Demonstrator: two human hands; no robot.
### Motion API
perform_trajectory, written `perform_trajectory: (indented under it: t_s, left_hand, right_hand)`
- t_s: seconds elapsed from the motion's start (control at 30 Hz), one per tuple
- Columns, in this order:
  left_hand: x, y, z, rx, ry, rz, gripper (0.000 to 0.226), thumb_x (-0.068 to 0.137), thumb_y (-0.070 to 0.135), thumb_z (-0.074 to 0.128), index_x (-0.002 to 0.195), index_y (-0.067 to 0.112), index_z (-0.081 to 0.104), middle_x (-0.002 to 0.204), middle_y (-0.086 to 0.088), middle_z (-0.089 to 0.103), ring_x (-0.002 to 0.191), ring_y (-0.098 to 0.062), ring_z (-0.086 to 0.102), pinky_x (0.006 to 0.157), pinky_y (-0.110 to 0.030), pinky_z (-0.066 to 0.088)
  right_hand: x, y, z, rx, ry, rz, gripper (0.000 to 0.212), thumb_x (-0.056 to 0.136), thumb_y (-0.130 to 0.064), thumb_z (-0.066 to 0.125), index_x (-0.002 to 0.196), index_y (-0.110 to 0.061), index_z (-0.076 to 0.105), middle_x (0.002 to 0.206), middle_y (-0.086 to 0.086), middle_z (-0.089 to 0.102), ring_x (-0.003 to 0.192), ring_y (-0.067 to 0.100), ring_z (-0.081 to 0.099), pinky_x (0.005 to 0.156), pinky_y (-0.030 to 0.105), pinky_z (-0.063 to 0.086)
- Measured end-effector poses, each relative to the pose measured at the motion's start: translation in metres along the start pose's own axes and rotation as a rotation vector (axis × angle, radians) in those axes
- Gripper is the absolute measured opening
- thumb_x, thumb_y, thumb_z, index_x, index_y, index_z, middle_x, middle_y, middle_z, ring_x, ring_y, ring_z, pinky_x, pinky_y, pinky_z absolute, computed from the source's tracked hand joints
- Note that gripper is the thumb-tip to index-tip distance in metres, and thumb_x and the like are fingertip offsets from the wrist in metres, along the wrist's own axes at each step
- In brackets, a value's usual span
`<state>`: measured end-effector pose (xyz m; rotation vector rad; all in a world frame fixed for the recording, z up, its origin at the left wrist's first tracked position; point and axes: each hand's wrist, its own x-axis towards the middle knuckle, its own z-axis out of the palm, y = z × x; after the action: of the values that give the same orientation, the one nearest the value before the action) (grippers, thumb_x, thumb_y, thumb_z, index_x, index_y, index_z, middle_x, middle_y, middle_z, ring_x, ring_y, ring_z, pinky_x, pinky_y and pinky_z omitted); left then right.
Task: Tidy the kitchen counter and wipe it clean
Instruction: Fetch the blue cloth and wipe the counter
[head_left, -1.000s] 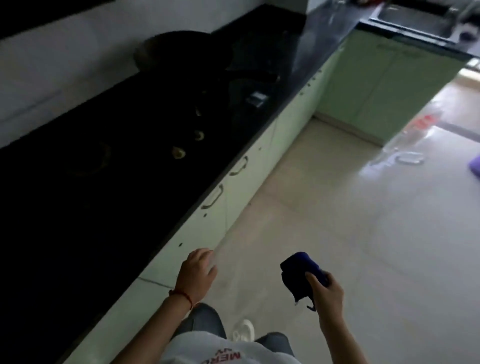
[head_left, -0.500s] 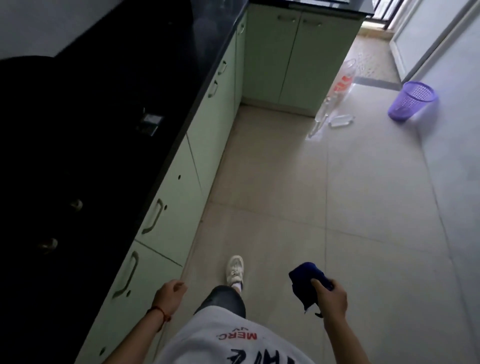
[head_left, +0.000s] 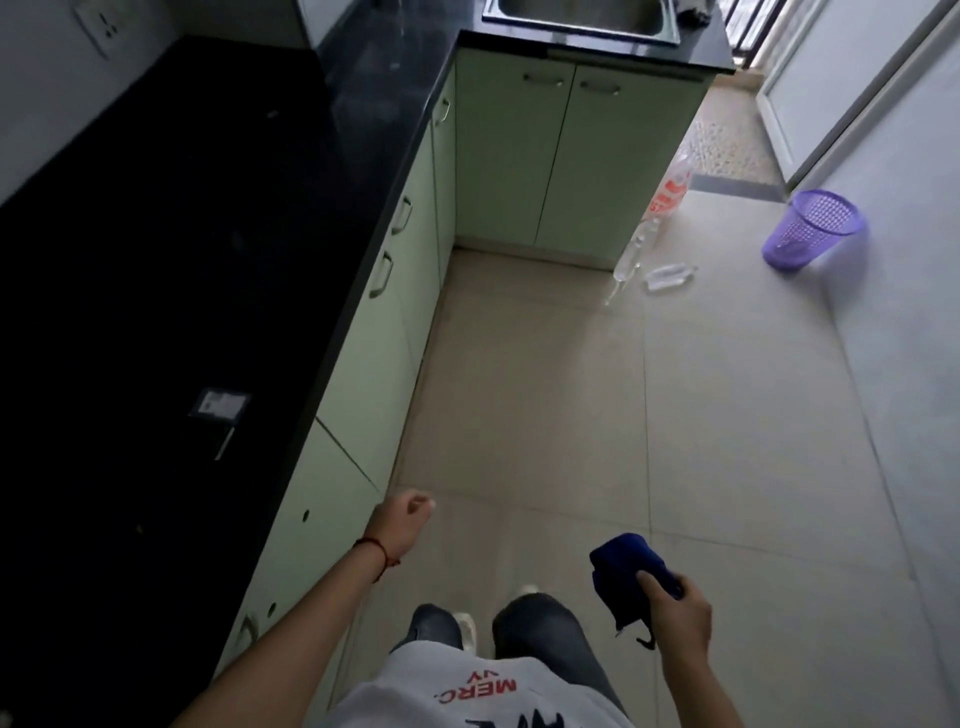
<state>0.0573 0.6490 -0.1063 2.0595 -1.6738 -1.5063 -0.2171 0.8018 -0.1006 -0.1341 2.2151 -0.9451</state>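
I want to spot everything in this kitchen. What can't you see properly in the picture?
- Sink, head view: far part cut off by the top edge.
- Small flat thing on the dark counter: too dim to identify.
- Left hand: fingers turned away, hidden.
- Blue cloth: partly covered by the right hand.

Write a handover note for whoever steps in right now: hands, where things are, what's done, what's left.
Right hand grips the blue cloth, held over the floor, off the counter.
Left hand holds nothing, fingers loosely curled, beside the cabinets.
A small flat item lies on the counter; the sink is at the far end.
Done: cloth in hand.
Left: clear the item and wipe; whether any wiping is done cannot be told.
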Motion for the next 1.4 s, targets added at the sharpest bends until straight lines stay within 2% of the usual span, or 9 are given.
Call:
perform_trajectory:
  t_s: [0.17,0.3,0.5,0.6,0.8,1.03,1.17,1.3,1.4]
  left_hand:
    - [0.055,0.047,-0.018,-0.057,0.069,0.003,0.029,0.089,0.023,0.053,0.112,0.006,0.061,0.115,-0.014,0.064,0.107,-0.025,0.059,0.087,-0.025,0.043]
    - [0.087,0.074,-0.034,-0.107,0.169,-0.010,0.029,0.088,0.022,0.053,0.113,0.008,0.060,0.115,-0.013,0.065,0.105,-0.023,0.059,0.084,-0.023,0.043]
    - [0.108,0.116,-0.071,-0.137,0.449,0.038,0.045,0.084,0.036,0.046,0.117,0.007,0.058,0.120,-0.012,0.059,0.110,-0.023,0.056,0.093,-0.028,0.043]
    - [0.111,0.129,-0.089,-0.081,0.637,0.041,0.067,0.074,0.049,0.029,0.115,0.006,0.059,0.122,-0.010,0.057,0.114,-0.024,0.052,0.097,-0.029,0.041]
    - [0.139,0.114,-0.135,0.088,0.901,-0.068,0.046,0.080,0.034,0.038,0.111,0.008,0.061,0.123,-0.015,0.059,0.118,-0.027,0.047,0.094,-0.048,0.047]
    - [0.176,0.076,-0.192,0.154,0.893,-0.345,0.045,0.081,0.034,0.044,0.116,0.009,0.057,0.128,-0.018,0.056,0.121,-0.038,0.050,0.092,-0.053,0.048]
    - [0.190,0.057,-0.202,0.138,0.831,-0.478,0.056,0.089,0.045,0.023,0.119,0.010,0.055,0.131,-0.018,0.054,0.123,-0.037,0.049,0.096,-0.057,0.042]
    - [0.192,0.055,-0.205,0.146,0.820,-0.509,0.069,0.091,0.050,0.003,0.124,0.013,0.051,0.136,-0.014,0.050,0.127,-0.032,0.045,0.101,-0.054,0.038]
    - [0.195,0.054,-0.205,0.141,0.834,-0.527,0.065,0.091,0.050,0.004,0.126,0.016,0.048,0.136,-0.011,0.050,0.128,-0.028,0.042,0.103,-0.052,0.037]
  right_hand:
    - [0.060,-0.063,0.038,-0.022,-0.041,-0.009,0.031,0.082,-0.010,0.062,0.112,-0.001,0.057,0.100,0.016,0.058,0.087,0.029,0.053,0.049,0.024,0.037]
    - [0.109,-0.139,0.077,-0.111,-0.145,-0.093,0.032,0.082,-0.011,0.062,0.112,-0.001,0.057,0.099,0.017,0.060,0.086,0.029,0.054,0.063,0.031,0.045]
    - [0.150,-0.279,0.153,-0.281,-0.381,-0.331,0.031,0.083,-0.014,0.062,0.111,-0.002,0.056,0.101,0.018,0.061,0.083,0.029,0.056,0.048,0.024,0.039]
    - [0.144,-0.339,0.202,-0.339,-0.524,-0.432,0.032,0.084,-0.014,0.060,0.114,-0.002,0.054,0.097,0.017,0.060,0.080,0.029,0.057,0.048,0.026,0.042]
    - [0.085,-0.421,0.313,-0.301,-0.817,-0.603,0.022,0.084,-0.011,0.060,0.106,-0.007,0.057,0.092,0.012,0.061,0.077,0.021,0.059,0.053,0.021,0.044]
    - [0.015,-0.449,0.423,-0.338,-1.071,-0.640,0.019,0.081,-0.010,0.064,0.099,-0.008,0.061,0.087,0.010,0.065,0.079,0.022,0.063,0.070,0.030,0.054]
    - [0.004,-0.449,0.469,-0.483,-1.152,-0.680,0.018,0.081,-0.012,0.064,0.099,-0.015,0.062,0.100,0.015,0.066,0.088,0.025,0.064,0.081,0.039,0.054]
    - [0.020,-0.440,0.487,-0.859,-0.871,-1.419,0.052,0.083,-0.022,0.062,0.131,-0.016,0.043,0.136,0.013,0.042,0.123,0.029,0.041,0.101,0.040,0.040]
    - [0.025,-0.434,0.490,-0.891,-0.925,-1.806,0.055,0.083,-0.037,0.058,0.133,-0.021,0.042,0.142,0.011,0.040,0.127,0.029,0.038,0.100,0.043,0.040]
